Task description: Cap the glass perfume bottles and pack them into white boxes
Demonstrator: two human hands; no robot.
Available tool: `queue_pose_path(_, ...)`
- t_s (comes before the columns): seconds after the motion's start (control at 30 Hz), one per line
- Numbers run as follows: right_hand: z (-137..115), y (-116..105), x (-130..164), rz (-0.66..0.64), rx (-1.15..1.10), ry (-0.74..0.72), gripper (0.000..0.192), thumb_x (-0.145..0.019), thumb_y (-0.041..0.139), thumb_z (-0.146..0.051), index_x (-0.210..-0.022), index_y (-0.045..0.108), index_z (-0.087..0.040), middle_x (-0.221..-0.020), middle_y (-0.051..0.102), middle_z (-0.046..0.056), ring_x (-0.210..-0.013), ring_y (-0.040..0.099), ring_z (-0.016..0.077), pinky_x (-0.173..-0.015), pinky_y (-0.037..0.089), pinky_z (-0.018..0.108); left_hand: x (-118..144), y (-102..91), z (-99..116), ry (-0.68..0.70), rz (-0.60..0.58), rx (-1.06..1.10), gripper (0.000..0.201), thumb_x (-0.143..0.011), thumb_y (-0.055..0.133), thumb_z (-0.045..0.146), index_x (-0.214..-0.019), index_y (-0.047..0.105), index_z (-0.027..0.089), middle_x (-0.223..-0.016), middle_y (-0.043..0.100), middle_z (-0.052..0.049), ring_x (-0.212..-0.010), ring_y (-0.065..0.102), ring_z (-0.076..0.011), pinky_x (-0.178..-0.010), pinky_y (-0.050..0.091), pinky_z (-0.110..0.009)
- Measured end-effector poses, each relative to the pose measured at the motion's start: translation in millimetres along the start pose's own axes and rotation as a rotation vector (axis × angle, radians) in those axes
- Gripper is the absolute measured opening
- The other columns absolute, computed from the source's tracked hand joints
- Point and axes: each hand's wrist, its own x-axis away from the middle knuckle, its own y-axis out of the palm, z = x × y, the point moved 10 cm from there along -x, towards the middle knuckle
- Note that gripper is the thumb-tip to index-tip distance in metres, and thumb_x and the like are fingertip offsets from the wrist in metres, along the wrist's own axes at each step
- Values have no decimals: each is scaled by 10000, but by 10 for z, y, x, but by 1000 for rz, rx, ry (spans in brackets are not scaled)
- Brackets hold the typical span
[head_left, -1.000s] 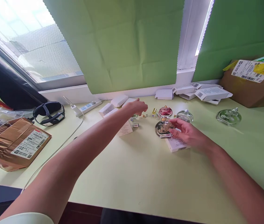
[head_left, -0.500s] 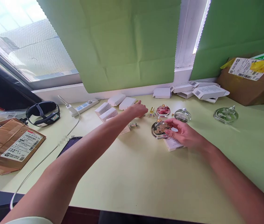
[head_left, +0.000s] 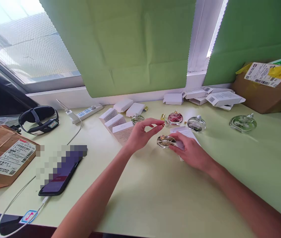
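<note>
Toward the far edge of the pale green tabletop (head_left: pixel 155 198), about midway along it, both forearms reached in from the near edge and met over a cluster of small glass bottles and white cartons. The left arm came in from the near left corner, bent little at the elbow, with the wrist raised off the surface. The right arm lay lower and came in from the near right corner.

The right hand (head_left: pixel 191 152) was half closed. Its fingertips gripped the round flat bottle (head_left: pixel 165 141) by its right side and steadied it just off the surface, in front of a white carton (head_left: pixel 184 132) that the palm partly covered. The left hand (head_left: pixel 139 136) hovered above and just left of that bottle with thumb and forefinger narrowed to a pinch and the other fingers curled under. Something very small seemed to sit in the pinch, but it was too tiny to make out.

By my reading the step in hand was fitting work at the gold neck of the bottle, one hand bracing and the other bringing a small part to it. Seating such a part would call for a straight, light descent onto the neck while the bottle was kept from tipping.

Behind, nearer the far edge, stood a red bottle (head_left: pixel 175 118), a clear bottle (head_left: pixel 196 123) and a loose gold cap (head_left: pixel 163 116)
</note>
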Motion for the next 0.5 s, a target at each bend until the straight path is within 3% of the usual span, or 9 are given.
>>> queue_pose_path(0.17,22,-112,-18,83,112,-32,316,-902,605,-447,-1141,614,-239,-1153,699,67,-1032,677,260,-843,544,386,102,47,-288,-117,16,304,290,-859,722,392,-1102,754,238,-1083,759,-73,-1007,672,-205,-844,521,-315)
queue_pose_path(0.33,3,-109,-16,99,163,-156,322,-913,618,-428,-1181,616,-249,-1209,670,87,-1139,628,284,-967,499,454,169,136,-338,-128,-30,338,245,-866,721,360,-1083,759,252,-1093,758,-67,-1003,680,-202,-849,537,-320)
queue_pose_path(0.5,-114,-108,9,140,230,-278,296,-920,625,-393,-1181,646,-254,-1170,695,98,-1135,630,300,-989,481,493,186,205,-310,-101,-76,343,226,-882,704,352,-1083,751,260,-1077,759,-64,-912,698,-187,-809,548,-326)
